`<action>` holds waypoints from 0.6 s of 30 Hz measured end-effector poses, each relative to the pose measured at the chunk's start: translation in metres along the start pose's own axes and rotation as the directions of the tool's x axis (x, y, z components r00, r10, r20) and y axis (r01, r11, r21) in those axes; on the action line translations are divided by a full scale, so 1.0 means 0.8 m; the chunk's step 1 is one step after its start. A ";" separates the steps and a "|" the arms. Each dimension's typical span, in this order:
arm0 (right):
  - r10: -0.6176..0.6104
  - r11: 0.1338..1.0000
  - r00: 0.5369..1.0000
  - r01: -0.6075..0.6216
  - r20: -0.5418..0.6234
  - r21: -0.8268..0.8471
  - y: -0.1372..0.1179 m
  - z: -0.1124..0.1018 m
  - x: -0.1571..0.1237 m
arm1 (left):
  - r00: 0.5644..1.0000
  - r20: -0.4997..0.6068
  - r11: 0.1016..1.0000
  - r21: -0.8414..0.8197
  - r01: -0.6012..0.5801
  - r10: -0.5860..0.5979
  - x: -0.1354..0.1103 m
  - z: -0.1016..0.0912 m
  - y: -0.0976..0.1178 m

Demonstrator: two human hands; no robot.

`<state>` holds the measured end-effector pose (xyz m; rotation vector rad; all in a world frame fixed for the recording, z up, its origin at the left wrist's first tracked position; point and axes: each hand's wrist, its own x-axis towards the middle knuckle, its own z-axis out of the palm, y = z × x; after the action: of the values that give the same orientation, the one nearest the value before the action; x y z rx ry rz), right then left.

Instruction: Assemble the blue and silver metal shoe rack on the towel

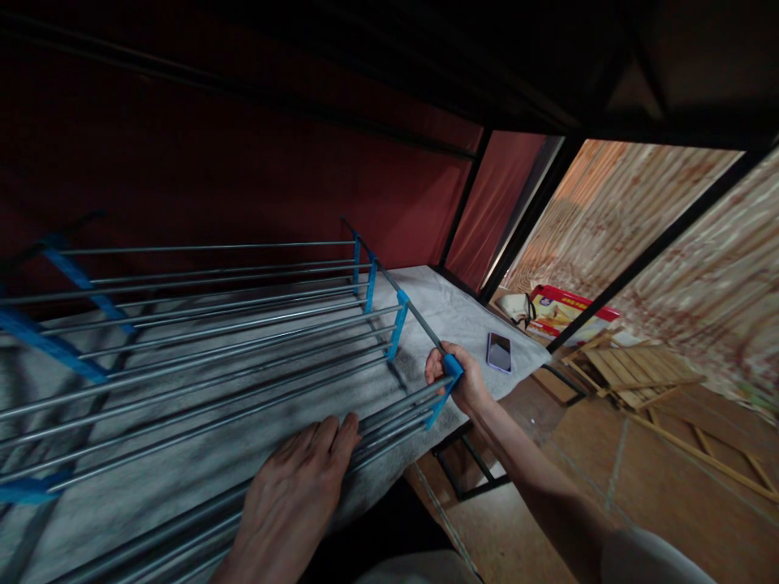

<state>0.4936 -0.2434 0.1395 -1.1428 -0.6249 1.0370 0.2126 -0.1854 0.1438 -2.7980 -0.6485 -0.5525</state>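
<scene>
A shoe rack [261, 340] of grey metal tubes with blue plastic connectors [398, 324] lies across a bed in front of me. My right hand [466, 380] is closed around the near right corner, at the end of the side pole, beside a blue corner connector [451, 370]. Over the nearest tubes lies my left hand [298, 487], its fingers together and bent around them; the fingertips are hidden. Several tubes run close together beneath it. The rack's left end is cut off by the frame edge.
A pale grey blanket [419, 284] covers the bed, with a phone [500, 353] near its right edge. Black metal posts [466, 207] frame the bed. On the tiled floor at right are a folded wooden stool [645, 375] and a red and yellow box [572, 312].
</scene>
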 end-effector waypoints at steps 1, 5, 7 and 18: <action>-0.001 1.000 1.000 0.001 -0.001 -0.002 0.000 0.000 0.000 | 1.000 0.006 1.000 0.003 0.002 -0.002 0.000 0.001 0.000; 0.003 1.000 1.000 -0.003 0.003 0.011 0.001 0.001 0.000 | 1.000 0.020 1.000 0.022 0.017 -0.017 -0.001 0.004 0.000; 0.001 1.000 1.000 -0.001 -0.001 0.025 0.002 0.000 0.000 | 1.000 0.015 0.999 0.031 0.014 -0.014 -0.001 0.004 0.001; -0.004 0.999 1.000 0.005 -0.020 0.046 0.000 -0.005 0.000 | 0.999 -0.047 0.999 0.051 -0.007 0.009 0.008 -0.015 0.019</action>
<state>0.4969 -0.2451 0.1378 -1.1099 -0.5853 1.0297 0.2212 -0.1995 0.1554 -2.7305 -0.6324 -0.5910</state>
